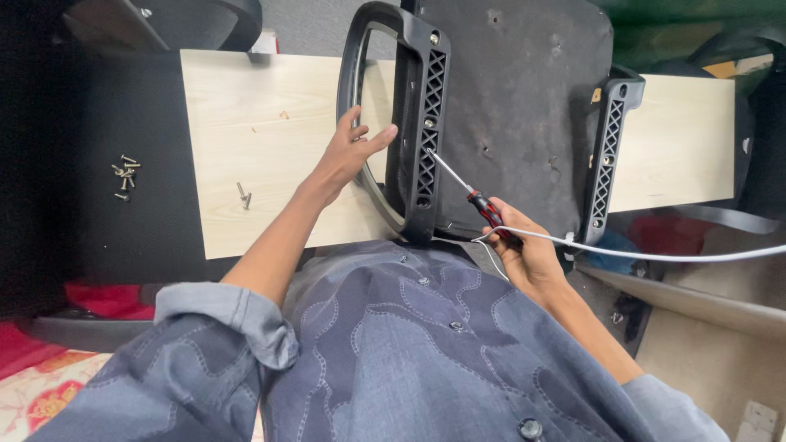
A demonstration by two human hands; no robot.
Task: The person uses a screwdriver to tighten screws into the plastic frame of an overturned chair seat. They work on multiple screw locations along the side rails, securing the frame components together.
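Note:
An upturned chair seat (524,106) with a dark fabric underside lies on a pale wooden board (270,139). A black plastic armrest (409,123) is fixed along its left side, a second armrest (610,155) along its right. My left hand (348,155) rests on the inner loop of the left armrest, thumb hooked on its edge. My right hand (524,250) grips a red and black screwdriver (471,192), whose tip touches the left armrest's bracket about mid-height.
Two loose screws (244,196) lie on the board, and several more screws (124,176) sit on the black surface at left. A white cable (655,254) runs from my right hand off to the right. Red cloth (106,299) lies low left.

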